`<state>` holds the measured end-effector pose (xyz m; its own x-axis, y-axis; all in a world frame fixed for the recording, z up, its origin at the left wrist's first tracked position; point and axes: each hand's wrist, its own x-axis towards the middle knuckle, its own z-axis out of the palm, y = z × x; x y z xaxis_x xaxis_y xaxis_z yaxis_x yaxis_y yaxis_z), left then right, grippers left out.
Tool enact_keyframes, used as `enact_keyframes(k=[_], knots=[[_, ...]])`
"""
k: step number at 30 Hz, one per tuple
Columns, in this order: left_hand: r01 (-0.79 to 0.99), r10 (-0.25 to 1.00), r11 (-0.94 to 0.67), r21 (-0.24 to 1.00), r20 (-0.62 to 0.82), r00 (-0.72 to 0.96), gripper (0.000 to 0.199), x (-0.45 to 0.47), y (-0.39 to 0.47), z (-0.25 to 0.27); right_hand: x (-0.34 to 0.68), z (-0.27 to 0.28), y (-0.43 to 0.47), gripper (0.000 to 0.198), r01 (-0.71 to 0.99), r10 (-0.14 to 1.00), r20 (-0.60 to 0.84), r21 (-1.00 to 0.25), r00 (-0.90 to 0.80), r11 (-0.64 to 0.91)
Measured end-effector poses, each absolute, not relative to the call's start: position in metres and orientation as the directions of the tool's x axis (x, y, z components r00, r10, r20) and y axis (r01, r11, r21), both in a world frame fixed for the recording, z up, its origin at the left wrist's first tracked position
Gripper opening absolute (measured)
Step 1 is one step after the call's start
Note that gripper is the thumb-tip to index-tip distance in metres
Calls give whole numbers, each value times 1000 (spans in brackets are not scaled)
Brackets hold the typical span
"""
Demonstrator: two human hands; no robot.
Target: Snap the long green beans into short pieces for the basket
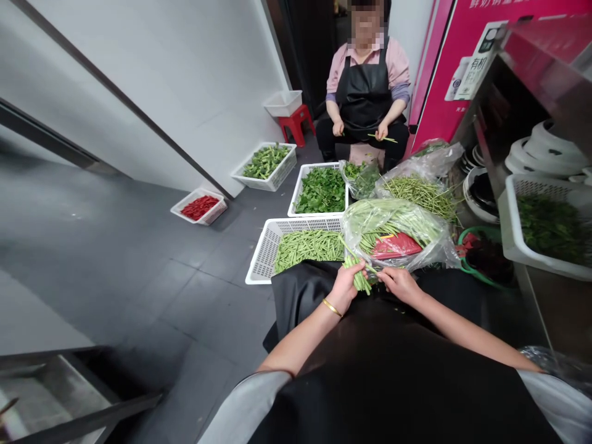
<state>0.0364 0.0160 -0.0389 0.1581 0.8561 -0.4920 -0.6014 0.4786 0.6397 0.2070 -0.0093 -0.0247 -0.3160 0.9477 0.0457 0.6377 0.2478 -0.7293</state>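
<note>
My left hand [348,286] is closed around a small bunch of green beans [361,281] above my dark apron. Close beside it, my right hand [401,285] pinches the end of a long green bean [372,269] that reaches across to the left hand. Just beyond my hands lies a clear plastic bag [444,237] of long beans, with a red packet [396,245] on them. Left of the bag, a white perforated basket [263,254] holds many short bean pieces [309,248].
Across from me sits a person in a black apron [365,92], holding a thin green stalk [383,137]. White baskets of leafy greens [321,190], cut green vegetables [266,161] and red peppers [200,208] stand on the floor. A metal shelf [531,290] borders the right.
</note>
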Motion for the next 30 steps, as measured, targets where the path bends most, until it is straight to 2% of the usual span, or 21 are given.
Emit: enact_keyframes(k=[3, 4, 6, 8, 9, 10, 11, 13, 15, 16, 17, 19, 21, 23, 25, 27, 30], knots=[[-553, 859, 481, 680, -492, 142, 39, 41, 15, -37, 197, -26, -21, 36, 649, 908, 66, -677, -415, 346], [-528, 869, 470, 707, -474, 138, 39, 41, 15, -36, 195, -27, -24, 34, 659, 872, 11, -650, -489, 377], [-483, 902, 423, 766, -409, 140, 41, 40, 16, -31, 199, -30, -25, 29, 697, 774, -201, -606, -600, 384], [-456, 917, 399, 795, -339, 211, 41, 34, 17, -25, 211, -28, -18, 23, 758, 704, -386, -559, -597, 336], [-448, 904, 418, 790, -317, 286, 40, 31, 18, -22, 217, -25, -12, 17, 767, 708, -406, -567, -578, 300], [-441, 877, 454, 774, -301, 375, 39, 27, 18, -19, 222, -20, -6, 17, 744, 732, -380, -618, -565, 253], [-433, 837, 497, 752, -284, 468, 38, 24, 18, -17, 225, -15, 0, 26, 681, 770, -323, -707, -551, 191], [-417, 751, 573, 706, -247, 613, 35, 20, 16, -16, 221, -4, 10, 42, 433, 848, -201, -901, -491, 38], [-407, 693, 618, 673, -222, 686, 32, 20, 14, -17, 206, 3, 15, 46, 193, 897, -152, -978, -416, -76], [-413, 687, 630, 658, -223, 692, 32, 20, 13, -18, 199, 4, 18, 44, 143, 913, -140, -986, -384, -91], [-428, 694, 637, 641, -235, 681, 31, 21, 12, -20, 192, 3, 20, 42, 143, 932, -117, -987, -344, -71], [-457, 713, 647, 611, -273, 645, 30, 22, 10, -21, 187, -3, 26, 35, 280, 970, -28, -959, -240, 41], [-465, 724, 647, 604, -295, 624, 30, 21, 10, -22, 193, -13, 32, 27, 517, 985, 52, -846, -163, 130], [-471, 754, 619, 628, -307, 581, 31, 19, 12, -22, 202, -22, 34, 23, 684, 986, -10, -721, -169, 110], [-491, 825, 547, 678, -336, 454, 31, 18, 16, -23, 206, -29, 27, 26, 702, 950, -197, -712, -242, 31], [-491, 874, 483, 725, -366, 319, 34, 19, 21, -25, 199, -31, 15, 32, 626, 871, -331, -779, -363, -35], [-446, 870, 491, 748, -398, 290, 40, 22, 27, -30, 187, -24, 5, 33, 546, 769, -369, -837, -521, -31]])
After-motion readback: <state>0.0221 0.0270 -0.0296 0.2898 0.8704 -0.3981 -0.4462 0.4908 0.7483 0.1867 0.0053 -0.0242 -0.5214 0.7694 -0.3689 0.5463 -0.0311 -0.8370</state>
